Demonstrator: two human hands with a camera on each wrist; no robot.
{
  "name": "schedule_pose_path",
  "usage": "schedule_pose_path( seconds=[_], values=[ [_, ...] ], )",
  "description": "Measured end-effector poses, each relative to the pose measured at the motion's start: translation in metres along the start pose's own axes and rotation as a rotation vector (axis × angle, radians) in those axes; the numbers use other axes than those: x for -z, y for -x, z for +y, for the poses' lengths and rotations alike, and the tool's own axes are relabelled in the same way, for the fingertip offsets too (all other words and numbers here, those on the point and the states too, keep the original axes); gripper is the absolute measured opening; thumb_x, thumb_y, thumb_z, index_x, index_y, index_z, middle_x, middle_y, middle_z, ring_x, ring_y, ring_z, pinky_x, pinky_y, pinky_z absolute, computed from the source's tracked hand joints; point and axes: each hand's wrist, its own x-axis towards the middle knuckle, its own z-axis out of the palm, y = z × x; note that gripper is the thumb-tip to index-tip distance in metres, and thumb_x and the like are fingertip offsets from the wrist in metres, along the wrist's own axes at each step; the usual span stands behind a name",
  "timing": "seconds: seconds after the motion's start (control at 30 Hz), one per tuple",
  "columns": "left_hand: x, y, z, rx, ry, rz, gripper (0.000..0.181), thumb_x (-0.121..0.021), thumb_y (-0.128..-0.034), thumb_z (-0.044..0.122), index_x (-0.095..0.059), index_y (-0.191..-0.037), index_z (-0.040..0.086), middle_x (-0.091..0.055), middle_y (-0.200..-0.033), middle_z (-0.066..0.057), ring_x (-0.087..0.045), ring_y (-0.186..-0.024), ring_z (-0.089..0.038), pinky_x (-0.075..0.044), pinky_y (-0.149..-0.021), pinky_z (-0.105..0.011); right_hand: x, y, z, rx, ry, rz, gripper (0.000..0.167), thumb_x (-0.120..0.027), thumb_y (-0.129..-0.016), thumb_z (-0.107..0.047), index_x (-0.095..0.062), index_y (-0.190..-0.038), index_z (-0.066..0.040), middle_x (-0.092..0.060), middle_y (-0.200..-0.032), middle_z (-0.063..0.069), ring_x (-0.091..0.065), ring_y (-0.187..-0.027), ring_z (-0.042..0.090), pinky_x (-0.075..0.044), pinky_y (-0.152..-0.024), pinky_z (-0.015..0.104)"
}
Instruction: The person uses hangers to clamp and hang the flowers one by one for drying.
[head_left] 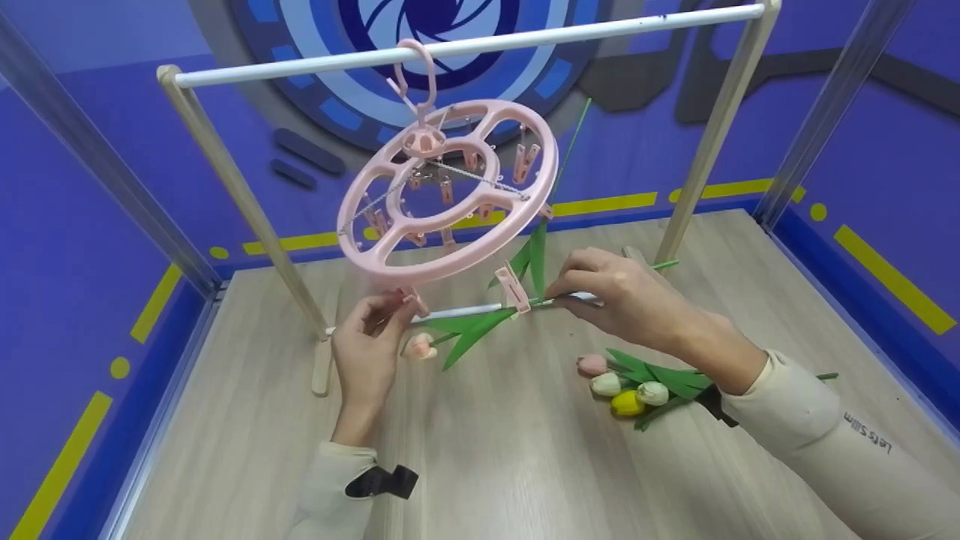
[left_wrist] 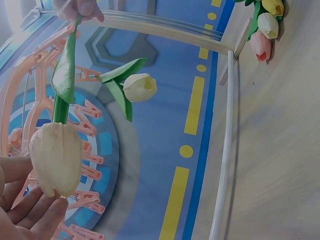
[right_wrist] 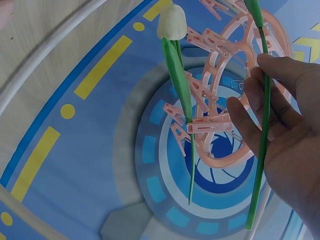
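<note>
My left hand (head_left: 367, 352) pinches a pink clothespin (head_left: 416, 302) at the near edge of a round pink hanger (head_left: 450, 270). With thumb and fingers my right hand (head_left: 626, 296) holds the green stem of a pale tulip (head_left: 421, 346), whose blossom points left, below the left fingertips. In the left wrist view that tulip (left_wrist: 56, 157) covers part of the left hand's fingers. Another clothespin (head_left: 512, 289) overlaps the stem; whether it clips it I cannot tell. A white tulip (right_wrist: 172, 22) hangs from a clothespin (right_wrist: 210, 125) on the hanger's far side.
The hanger hooks over a white bar (head_left: 600, 31) on a wooden frame (head_left: 244, 199). A lower white rod (head_left: 459, 311) crosses behind the hands. Several tulips, among them a yellow tulip (head_left: 628, 403), lie on the table (head_left: 510, 457) under the right forearm.
</note>
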Motion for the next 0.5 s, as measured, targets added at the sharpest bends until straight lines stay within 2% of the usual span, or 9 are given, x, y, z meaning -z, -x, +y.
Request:
schedule_pose_path(
  seconds=[0.2,0.4,0.5],
  values=[
    [0.003,0.0023,0.0029,-0.01,0.026,-0.001,0.02,-0.079,-0.0978,0.01,-0.071,-0.113,0.0,-0.076,-0.108,-0.007,-0.071,-0.104,-0.022,-0.057,-0.098,-0.028,-0.0003,-0.0008,-0.0001,0.0,-0.013,-0.007,0.023,-0.087,-0.085,0.005,-0.08,-0.105,-0.006,-0.07,-0.097,0.004,-0.066,-0.084,0.02,-0.063,-0.071,0.03],
    [0.0062,0.0027,0.0051,-0.037,0.045,0.053,0.02,-0.078,-0.0975,0.005,-0.069,-0.113,-0.003,-0.074,-0.114,-0.01,-0.071,-0.109,-0.026,-0.057,-0.099,-0.028,-0.0006,-0.0011,-0.0008,-0.011,-0.01,-0.021,0.024,-0.087,-0.085,0.005,-0.08,-0.106,-0.006,-0.07,-0.098,0.004,-0.066,-0.084,0.019,-0.063,-0.071,0.029],
    [0.0073,0.0037,0.0065,-0.055,0.077,0.074,0.026,-0.078,-0.0959,0.001,-0.066,-0.118,-0.005,-0.073,-0.116,-0.013,-0.071,-0.11,-0.026,-0.058,-0.098,-0.029,-0.0008,-0.0015,-0.0011,-0.024,-0.006,-0.028,0.026,-0.086,-0.085,0.006,-0.08,-0.107,-0.006,-0.07,-0.098,0.004,-0.065,-0.085,0.017,-0.063,-0.072,0.03]
  ],
)
